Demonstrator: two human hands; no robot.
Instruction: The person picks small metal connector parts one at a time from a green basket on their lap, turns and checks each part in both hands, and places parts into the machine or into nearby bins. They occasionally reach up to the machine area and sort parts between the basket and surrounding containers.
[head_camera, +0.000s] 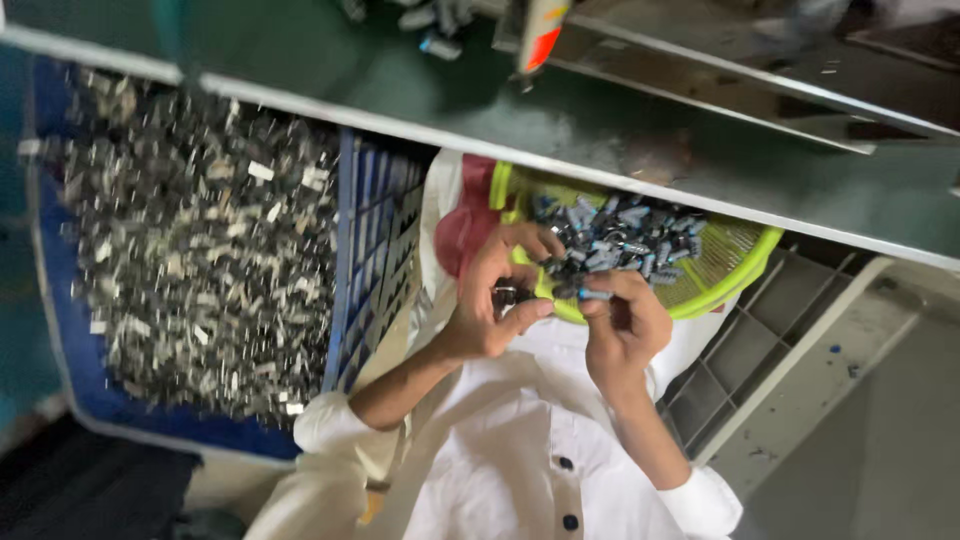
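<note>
A big blue crate (370, 250) at the left brims with small silvery metal clips (200, 250), its far edge cut off by the green bench (600, 130). A lime-green basket (730, 260) of small blue-grey parts (620, 235) lies partly hidden under that bench. An orange-and-white label (543, 35) stands above, blurred. The left hand (495, 300) pinches a dark small piece (508, 295), perhaps a clip. The right hand (625, 320) grips one blue part (592, 294) at the basket's rim.

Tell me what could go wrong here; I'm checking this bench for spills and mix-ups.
1. The basket sits on the lap, heaped with small parts; a knock could tip it.
2. The piece pinched in the right hand is tiny and might drop.
3. It could land in the blue crate of metal clips.
</note>
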